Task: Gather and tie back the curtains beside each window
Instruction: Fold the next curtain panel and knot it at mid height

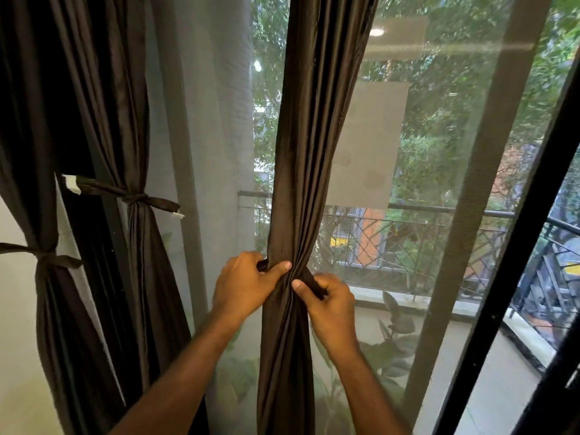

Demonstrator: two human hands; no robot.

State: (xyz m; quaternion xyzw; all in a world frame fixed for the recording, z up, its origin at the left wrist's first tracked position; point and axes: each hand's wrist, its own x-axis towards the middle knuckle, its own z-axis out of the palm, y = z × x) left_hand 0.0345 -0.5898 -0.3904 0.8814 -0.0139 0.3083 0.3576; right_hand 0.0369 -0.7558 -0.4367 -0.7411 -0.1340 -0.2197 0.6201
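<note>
- At the centre of the head view, a dark brown satin curtain panel hangs gathered into a narrow column whose long axis runs top to bottom, leaning slightly from upper right to lower left.
- Across that column, at its pinched waist, a matching dark brown fabric tie strip runs crosswise, so the strip and the curtain meet almost at right angles.
- On the left of the column, the left hand has its fingers curled round the strip's left end, thumb laid flat against the front folds.
- On the right, and a little lower, the right hand pinches the strip's right end between thumb and curled fingers; that end slants down to the right.
- Both hands touch the curtain and sit about equally near; the two ends lie on opposite sides, with no knot showing yet.
- My reading: the coming move is to bring the ends across each other in front of the folds, each hand travelling toward the other.
- Whether the strip passes fully round the back is hidden by the cloth.
- Farther left, a second brown curtain and a third at the left edge are already knotted back.
- Beyond the curtain lie a grey sheer mesh screen and a metal balcony railing.
</note>
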